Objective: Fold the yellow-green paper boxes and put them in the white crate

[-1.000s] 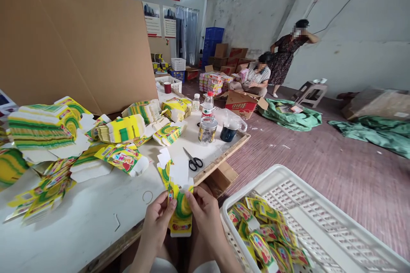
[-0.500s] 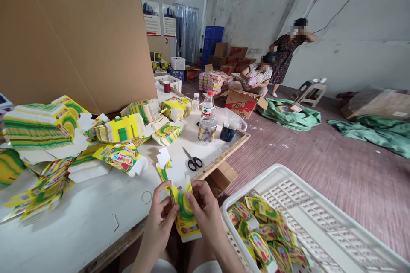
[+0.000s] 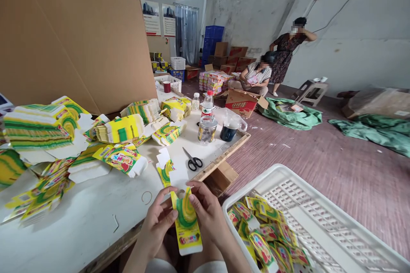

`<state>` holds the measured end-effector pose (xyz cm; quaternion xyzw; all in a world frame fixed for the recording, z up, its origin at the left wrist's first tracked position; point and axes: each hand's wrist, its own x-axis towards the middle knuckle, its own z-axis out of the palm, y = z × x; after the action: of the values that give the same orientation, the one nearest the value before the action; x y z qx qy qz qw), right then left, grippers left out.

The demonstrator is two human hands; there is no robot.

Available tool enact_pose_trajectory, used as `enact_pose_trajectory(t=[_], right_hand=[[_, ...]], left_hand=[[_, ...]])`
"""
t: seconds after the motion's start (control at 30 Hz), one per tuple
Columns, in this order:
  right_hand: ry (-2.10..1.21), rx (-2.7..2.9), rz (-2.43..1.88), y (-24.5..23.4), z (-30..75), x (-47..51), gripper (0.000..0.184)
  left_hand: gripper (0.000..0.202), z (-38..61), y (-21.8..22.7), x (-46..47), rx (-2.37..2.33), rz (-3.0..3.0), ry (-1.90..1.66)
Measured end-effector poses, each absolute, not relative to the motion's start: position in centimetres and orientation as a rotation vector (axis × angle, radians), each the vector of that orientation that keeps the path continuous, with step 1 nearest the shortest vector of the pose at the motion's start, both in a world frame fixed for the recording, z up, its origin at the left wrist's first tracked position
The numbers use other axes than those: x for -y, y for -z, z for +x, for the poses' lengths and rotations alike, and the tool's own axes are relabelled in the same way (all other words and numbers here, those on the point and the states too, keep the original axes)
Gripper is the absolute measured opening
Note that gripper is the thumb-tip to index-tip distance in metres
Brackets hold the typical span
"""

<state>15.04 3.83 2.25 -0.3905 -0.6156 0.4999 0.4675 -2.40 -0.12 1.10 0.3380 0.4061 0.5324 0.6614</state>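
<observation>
Between my two hands is a small yellow-and-green printed carton [image 3: 186, 222], held upright over my lap at the table edge. My left hand [image 3: 162, 217] pinches its left side near the top, thumb in front. On the opposite side my right hand [image 3: 206, 209] grips the upper right edge, its thumb on the front panel. The carton's top end is partly hidden by my fingers. Just beyond it, another unfolded carton [image 3: 165, 170] with white flaps lies on the table. Black-handled scissors [image 3: 194, 163] rest near the table edge.
Piles of flat cartons [image 3: 41, 130] cover the table's left side. A jar [image 3: 207, 130], a water bottle [image 3: 207, 106] and a dark mug [image 3: 228, 132] stand at the far corner. To my right, a white plastic crate [image 3: 307, 183] holds several cartons. Two people [image 3: 256, 74] are farther back.
The carton in my hands now shows its front panel more squarely, and its upright top flaps are no longer seen. Both hands stay nearly in place.
</observation>
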Motion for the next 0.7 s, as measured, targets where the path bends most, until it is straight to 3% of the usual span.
enact_pose_trajectory(t=[0.37,0.47,0.6,0.7], right_hand=[[-1.21,1.495,-1.035,-2.5,15.7,-4.2,0.027],[-1.203,1.435,-0.985,-2.3,15.6,-4.1,0.027],[-1.206,1.417,-0.967,-2.0,15.6,-4.2,0.047],[-1.236,1.426,-0.964,-1.9,15.8,-4.2,0.042]], left_hand=[[0.05,-1.2,-1.1,0.8,-0.87,0.823,-1.21],[0.068,-1.2,-1.1,0.8,-0.857,0.833,-1.23],[0.094,-1.0,-1.1,0.8,-0.831,0.816,-1.231],[0.099,-1.0,-0.9,0.8,-0.851,0.819,-1.235]])
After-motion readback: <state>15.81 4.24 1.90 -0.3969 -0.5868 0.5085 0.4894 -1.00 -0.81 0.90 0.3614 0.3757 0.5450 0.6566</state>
